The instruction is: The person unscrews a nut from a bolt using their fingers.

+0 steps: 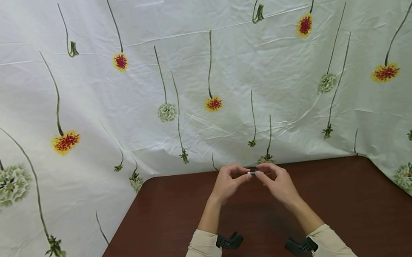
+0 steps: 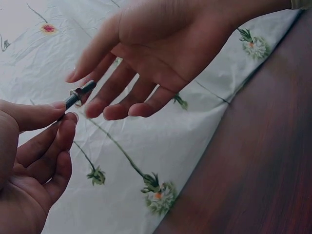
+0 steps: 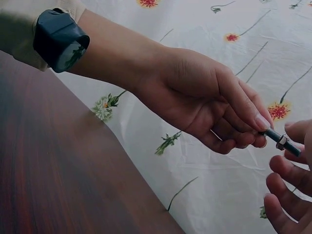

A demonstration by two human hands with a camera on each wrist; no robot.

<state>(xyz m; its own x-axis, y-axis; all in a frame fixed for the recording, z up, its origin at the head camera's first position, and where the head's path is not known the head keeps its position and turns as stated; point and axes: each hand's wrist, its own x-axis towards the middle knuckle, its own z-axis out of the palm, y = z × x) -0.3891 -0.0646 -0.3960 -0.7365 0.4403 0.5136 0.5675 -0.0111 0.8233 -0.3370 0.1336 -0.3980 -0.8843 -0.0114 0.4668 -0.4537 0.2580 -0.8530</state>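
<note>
A threaded metal bolt (image 2: 87, 87) points out from my left hand (image 1: 227, 184), whose thumb and index finger pinch one end of it. Partway along the thread sits a hex nut (image 3: 282, 142). My right hand (image 1: 283, 184) is held around the bolt's free end. Its thumb stands a little apart from the nut in the left wrist view, while the index fingertip shows just behind the thread. The other right fingers are loosely bent, spread below and holding nothing. Left fingertips hide the bolt's pinched end.
Both hands are raised over the far edge of a dark red-brown table (image 1: 185, 208). Behind it hangs a white cloth (image 1: 191, 74) printed with flowers. Black wrist-worn devices (image 1: 229, 241) sit at both cuffs.
</note>
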